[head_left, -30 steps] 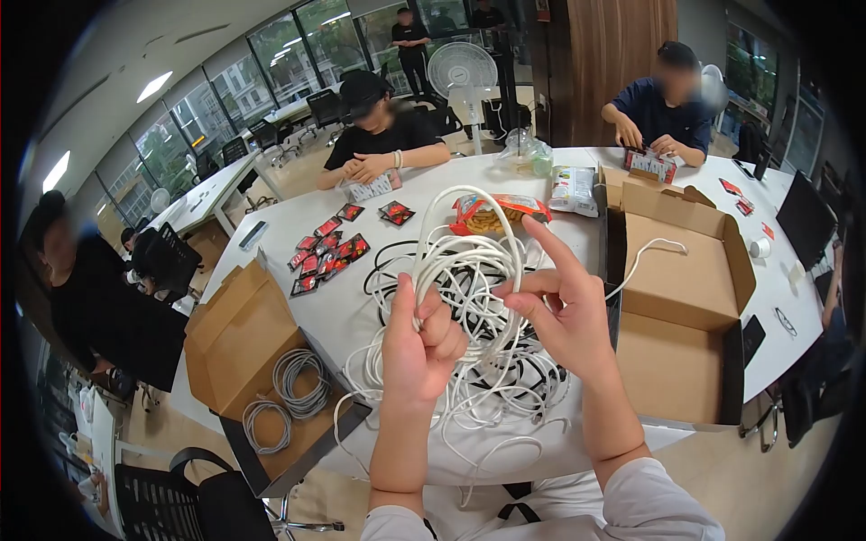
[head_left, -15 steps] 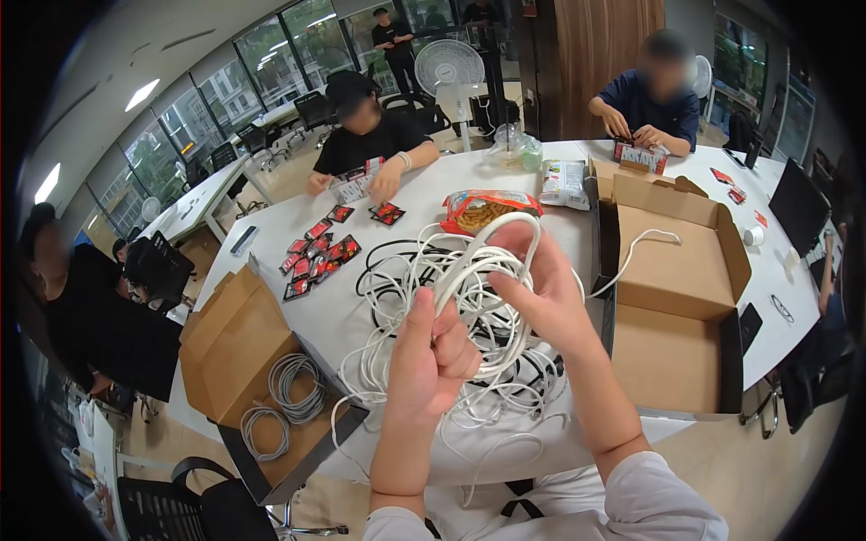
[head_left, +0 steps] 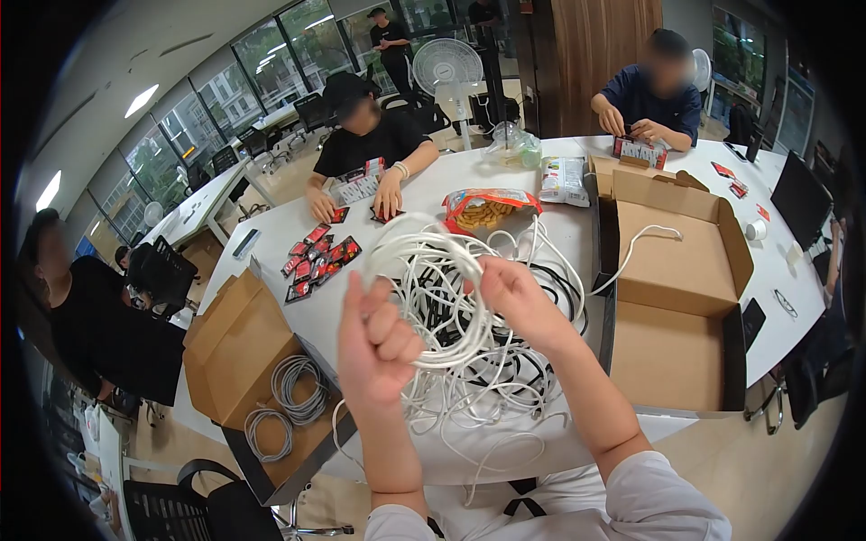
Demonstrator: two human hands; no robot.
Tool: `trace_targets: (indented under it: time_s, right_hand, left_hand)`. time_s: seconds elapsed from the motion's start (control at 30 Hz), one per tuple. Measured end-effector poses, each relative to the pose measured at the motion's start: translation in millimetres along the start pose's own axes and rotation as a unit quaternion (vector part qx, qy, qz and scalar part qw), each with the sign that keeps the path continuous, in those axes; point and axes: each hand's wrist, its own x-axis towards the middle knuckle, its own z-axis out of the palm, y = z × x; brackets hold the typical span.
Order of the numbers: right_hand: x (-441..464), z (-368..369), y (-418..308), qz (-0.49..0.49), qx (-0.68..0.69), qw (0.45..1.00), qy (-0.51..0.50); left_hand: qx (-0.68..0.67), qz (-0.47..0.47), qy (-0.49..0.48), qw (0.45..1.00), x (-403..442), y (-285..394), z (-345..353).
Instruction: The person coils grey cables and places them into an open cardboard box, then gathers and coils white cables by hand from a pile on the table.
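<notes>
A coil of white cable (head_left: 469,334) is held up between my two hands, its upper part blurred by motion. My left hand (head_left: 379,338) is closed around the coil's left side. At the coil's right side, my right hand (head_left: 514,302) pinches with thumb and forefinger on the cable. Beneath and behind the coil lies a tangled heap of white and black cables (head_left: 505,388) on the white table (head_left: 397,455). Two coils of grey cable (head_left: 298,388) rest in the open cardboard box (head_left: 239,347) at the left.
Another open cardboard box (head_left: 677,343) stands at right, a white cable end over its edge. Small red packets (head_left: 320,261), an open snack bag (head_left: 492,209) and a white-grey packet (head_left: 564,180) lie farther back. Two people work across the table. A chair (head_left: 198,500) stands lower left.
The coil and my left hand have moved left. My right hand has shifted from spread fingers behind the loops to a pinch at the coil's right side.
</notes>
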Motion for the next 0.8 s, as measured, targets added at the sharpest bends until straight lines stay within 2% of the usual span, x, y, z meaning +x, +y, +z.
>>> trace_targets:
  time_s: [0.07,0.17,0.3,0.5,0.6,0.67,0.77,0.8]
  right_hand:
    - [2.2,-7.3,1.4,-0.019,0.012,0.999,0.043]
    - [4.0,-10.4,-7.8,0.021,-0.023,0.996,0.079]
    - [-8.1,-6.6,-29.6,0.035,0.025,0.995,0.087]
    - [-36.9,-3.1,-65.3,0.058,0.062,0.995,-0.055]
    - [-35.9,-2.4,-58.3,0.024,0.076,0.990,-0.116]
    - [-30.8,-4.5,-45.7,-0.005,0.067,0.988,-0.138]
    - [-26.6,-4.6,-41.1,0.011,0.013,0.995,-0.096]
    - [-22.8,-2.2,-39.9,-0.007,-0.058,0.997,-0.040]
  left_hand:
    - [-0.054,0.026,-0.020,0.998,-10.4,14.9,1.9]
    - [-0.080,0.023,-0.066,0.994,-24.9,32.6,4.2]
    - [-0.026,0.064,-0.060,0.996,-27.1,33.2,3.4]
    - [0.171,0.225,0.061,0.957,-29.1,19.5,13.3]
    - [0.187,0.226,0.125,0.948,-21.3,1.4,20.2]
    - [0.184,0.177,0.108,0.961,-15.4,-9.8,20.5]
    - [0.185,0.124,0.089,0.971,-10.6,-17.9,19.0]
    - [0.186,0.109,0.090,0.972,-12.3,-18.6,19.6]
